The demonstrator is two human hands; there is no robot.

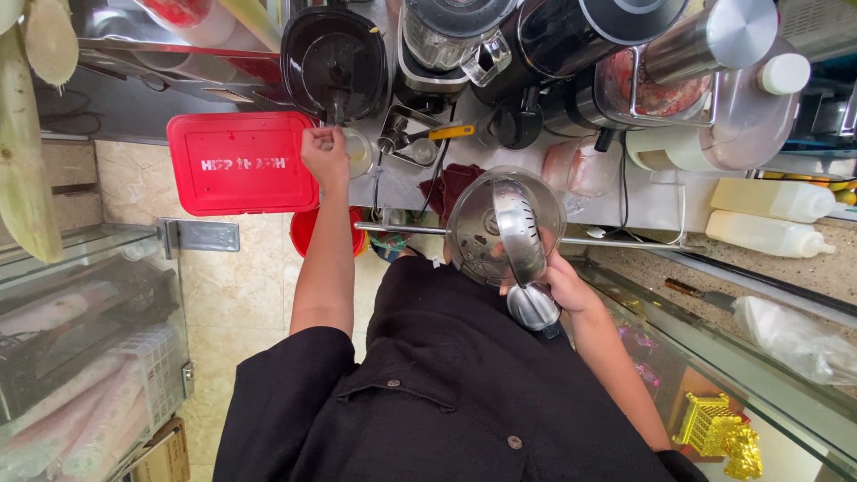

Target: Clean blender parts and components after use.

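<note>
Head view only, looking steeply down past a black buttoned shirt [446, 384]. I see my right hand [561, 287] wrapped around the handle of a steel jug [505, 223], fingers curled shut on the handle near its polished lower end, with the jug's body just above and left of the knuckles. The jug is tipped toward the lens, so its open mouth faces up at me and I can see a perforated strainer plate inside; its long axis, from handle end to rim, runs from lower right to upper left. My left hand [325, 153] is stretched forward to a small clear glass cup [359, 152] standing under the spout of a black juicer [334, 62]. The fingers bend against the cup's left side, but I cannot tell whether they grip it or merely touch it.

Everything stands on a crowded steel counter [643, 207]: a red plastic lid [241, 162] just left of the cup, a blender jar [446, 36], two pale squeeze bottles [772, 216] at the right, and a thin metal rail [616, 241] along the edge. Beige tiled floor [241, 295] lies below, with glass shelving [80, 339] on either side.
</note>
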